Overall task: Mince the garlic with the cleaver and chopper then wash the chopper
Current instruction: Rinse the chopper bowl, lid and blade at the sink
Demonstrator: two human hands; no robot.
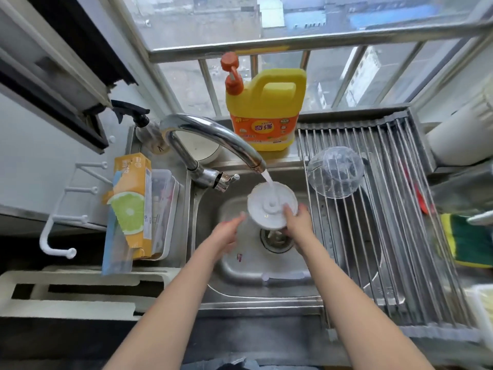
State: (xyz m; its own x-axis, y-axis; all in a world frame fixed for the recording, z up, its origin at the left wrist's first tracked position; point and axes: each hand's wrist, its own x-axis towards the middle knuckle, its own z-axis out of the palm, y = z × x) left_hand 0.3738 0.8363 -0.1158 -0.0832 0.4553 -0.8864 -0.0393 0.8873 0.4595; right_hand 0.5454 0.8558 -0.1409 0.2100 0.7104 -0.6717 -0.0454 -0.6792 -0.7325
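At the sink (346, 265), a person rinses the chopper's white lid (272, 205) under the running tap (213, 134). The right hand (298, 222) grips the lid by its near edge, fingers curled over the rim, tilting its underside into the stream so the water appears to strike the central hub. The left hand (226, 233) hovers just beside the lid, fingers straight and holding nothing, seemingly ready to rub or turn it. The chopper's clear bowl (335, 172) lies on the rack (394, 236) to drain. Yellow detergent (264, 108) stands behind the tap. The washing looks well along.
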